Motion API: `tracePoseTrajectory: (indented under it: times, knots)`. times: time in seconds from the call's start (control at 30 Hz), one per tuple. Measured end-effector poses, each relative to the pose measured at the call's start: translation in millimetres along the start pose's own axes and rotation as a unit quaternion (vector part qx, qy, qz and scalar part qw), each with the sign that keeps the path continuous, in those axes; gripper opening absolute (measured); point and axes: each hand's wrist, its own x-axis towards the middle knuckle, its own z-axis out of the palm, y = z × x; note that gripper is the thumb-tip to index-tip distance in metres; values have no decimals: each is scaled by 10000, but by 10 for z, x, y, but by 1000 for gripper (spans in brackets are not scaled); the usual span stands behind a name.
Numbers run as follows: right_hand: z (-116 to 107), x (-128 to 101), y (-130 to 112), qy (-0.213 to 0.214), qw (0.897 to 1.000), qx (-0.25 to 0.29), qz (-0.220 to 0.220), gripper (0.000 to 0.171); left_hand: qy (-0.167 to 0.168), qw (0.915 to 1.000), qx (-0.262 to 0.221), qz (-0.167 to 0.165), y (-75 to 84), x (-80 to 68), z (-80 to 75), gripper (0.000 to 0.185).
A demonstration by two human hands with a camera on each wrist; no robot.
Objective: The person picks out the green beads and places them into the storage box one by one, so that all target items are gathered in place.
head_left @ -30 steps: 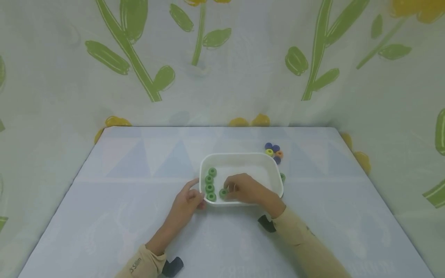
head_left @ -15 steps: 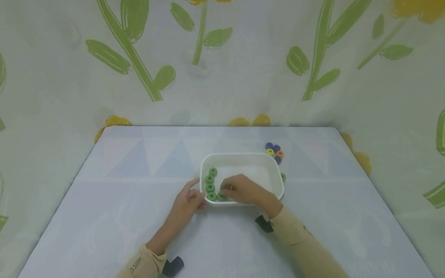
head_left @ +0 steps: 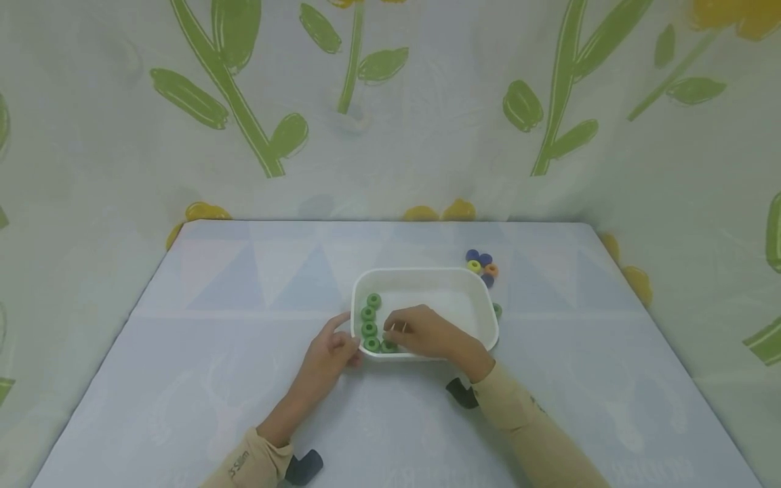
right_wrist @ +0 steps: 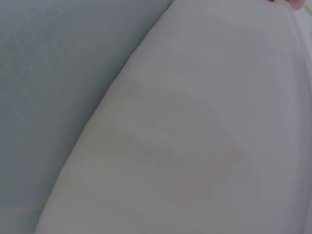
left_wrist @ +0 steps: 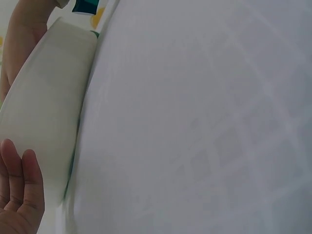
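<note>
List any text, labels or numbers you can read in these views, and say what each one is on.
"Slim", preceded by blurred characters that cannot be made out: printed on the tan left sleeve cuff, head view.
Faint pale marks on the light blue patterned table cover near the front edge: too washed out to read.
Wrist views: no text.

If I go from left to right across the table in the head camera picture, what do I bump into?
Left hand → column of green rings in the white tray → right hand → little pile of blue, yellow and orange rings behind the tray's far right corner.
</note>
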Motion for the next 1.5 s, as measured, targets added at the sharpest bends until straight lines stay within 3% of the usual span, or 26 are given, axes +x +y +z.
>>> tracePoseTrajectory:
  times: [0.23, 0.5, 0.7, 0.83, 1.07, 1.33, 1.5]
  knots:
    - [-19, -31, 26, 275, 9990, -203, 297, 19, 30, 10000, 6, -1, 11, 1, 8, 55]
    - [-183, -187, 138, 1167, 9919, -394, 300, 18, 97, 9999, 9, -110, 12, 0, 17, 57]
    - [-409, -405, 362, 2290, 9733, -62, -131, 15, 91, 9999, 58, -130, 30, -11, 15, 58]
    - [-573, -582, 527, 2817, 9590, 268, 150, 18, 91, 9999, 40, -107, 39, -14, 9, 58]
    - [-675, -787, 832, 2967, 9454, 232, 1325, 35, 82, 9999, 32, -144, 31, -10, 13, 57]
    - [-599, -871, 1085, 3220, 9346, 70, 1513, 31, 69, 9999, -44, -119, 36, -13, 14, 57]
    - [-571, -883, 1178, 3056, 9369, 187, 1688, 25, 100, 9999, -6, -90, 42, -16, 13, 56]
